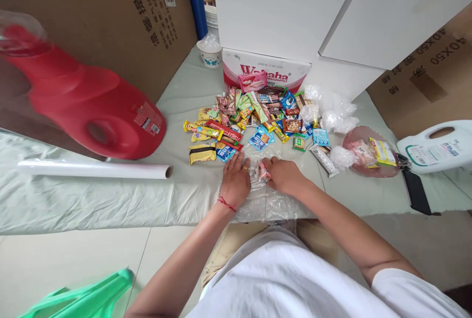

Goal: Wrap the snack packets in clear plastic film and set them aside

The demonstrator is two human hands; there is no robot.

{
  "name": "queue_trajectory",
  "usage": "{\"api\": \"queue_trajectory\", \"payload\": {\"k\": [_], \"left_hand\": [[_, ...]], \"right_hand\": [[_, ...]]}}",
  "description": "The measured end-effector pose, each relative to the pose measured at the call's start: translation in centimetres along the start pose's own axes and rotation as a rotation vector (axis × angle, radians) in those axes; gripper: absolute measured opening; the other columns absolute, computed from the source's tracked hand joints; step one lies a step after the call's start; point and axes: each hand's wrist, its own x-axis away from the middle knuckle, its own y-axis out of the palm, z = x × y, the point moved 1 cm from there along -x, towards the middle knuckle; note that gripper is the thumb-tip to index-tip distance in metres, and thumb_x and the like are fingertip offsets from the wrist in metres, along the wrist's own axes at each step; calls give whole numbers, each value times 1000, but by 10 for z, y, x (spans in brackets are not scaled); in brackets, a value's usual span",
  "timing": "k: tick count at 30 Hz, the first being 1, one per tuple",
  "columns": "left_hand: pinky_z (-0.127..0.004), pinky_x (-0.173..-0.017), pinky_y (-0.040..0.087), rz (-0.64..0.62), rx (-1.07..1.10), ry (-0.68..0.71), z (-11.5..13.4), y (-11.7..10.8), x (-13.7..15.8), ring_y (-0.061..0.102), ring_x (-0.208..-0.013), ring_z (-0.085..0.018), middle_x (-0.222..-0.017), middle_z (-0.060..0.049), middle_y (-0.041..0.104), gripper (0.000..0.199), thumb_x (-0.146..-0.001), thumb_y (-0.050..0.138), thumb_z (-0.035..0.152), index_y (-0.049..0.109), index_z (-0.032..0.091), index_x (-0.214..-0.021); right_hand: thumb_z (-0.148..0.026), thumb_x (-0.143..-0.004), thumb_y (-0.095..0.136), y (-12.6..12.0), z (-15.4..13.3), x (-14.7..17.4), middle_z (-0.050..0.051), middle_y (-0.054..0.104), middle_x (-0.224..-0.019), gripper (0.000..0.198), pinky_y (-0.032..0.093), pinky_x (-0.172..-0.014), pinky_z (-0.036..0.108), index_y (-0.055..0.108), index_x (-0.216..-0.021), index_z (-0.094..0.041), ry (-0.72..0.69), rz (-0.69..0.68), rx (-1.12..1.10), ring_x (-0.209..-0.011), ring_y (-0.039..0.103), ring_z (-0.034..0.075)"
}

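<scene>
My left hand [236, 183] lies on a sheet of clear plastic film [277, 206] at the table's front edge, fingers stretched forward and a red string on the wrist. To its right, my right hand [284, 175] is closed with its fingertips on a small pink wrapped snack [263, 171] that rests on the film. Part of the snack is hidden by the fingers. Just beyond both hands is a heap of packaged snacks, among them a blue packet [261, 138], a yellow packet [202, 153] and a pink nabati packet [252, 82].
A white film roll [94, 168] and a large red jug [99, 111] are on the left. To the right are crumpled clear plastic [334, 111], a pink bowl [348, 138] with packets, a black phone [416, 192] and a white jug [437, 147]. Cardboard boxes [92, 28] flank the table.
</scene>
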Motion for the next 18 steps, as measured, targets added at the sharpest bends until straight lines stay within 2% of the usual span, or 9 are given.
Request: {"api": "queue_trajectory", "payload": {"k": [5,12,15,18], "left_hand": [[-54,-126,33,-16,-13,-4,0,-1,-1,39,-154,-33,-160,-18,49,49,-95,45,15,64,10,-140],[-55,-126,32,-4,3,-11,3,1,0,39,-153,-33,-161,-17,48,50,-94,44,14,63,11,-140],[-56,-126,33,31,63,-17,-2,4,-1,39,-154,-32,-162,-17,47,49,-94,42,13,64,11,-138],[-52,-127,34,110,199,-28,-11,6,-1,36,-156,-28,-164,-14,45,49,-94,39,13,65,13,-136]], "right_hand": [[-33,-89,63,1,5,2,15,70,-119,46,46,-71,33,55,-131,-18,34,-9,-22,-101,72,30],[-39,-87,66,-31,27,23,11,72,-118,46,42,-71,30,55,-128,-22,84,96,-115,-102,70,28],[-39,-88,65,-30,12,27,11,72,-116,44,44,-71,31,55,-126,-21,53,96,-111,-100,71,29],[-37,-90,64,-13,-11,16,13,71,-119,45,48,-73,33,55,-130,-19,36,17,-89,-100,72,30]]}}
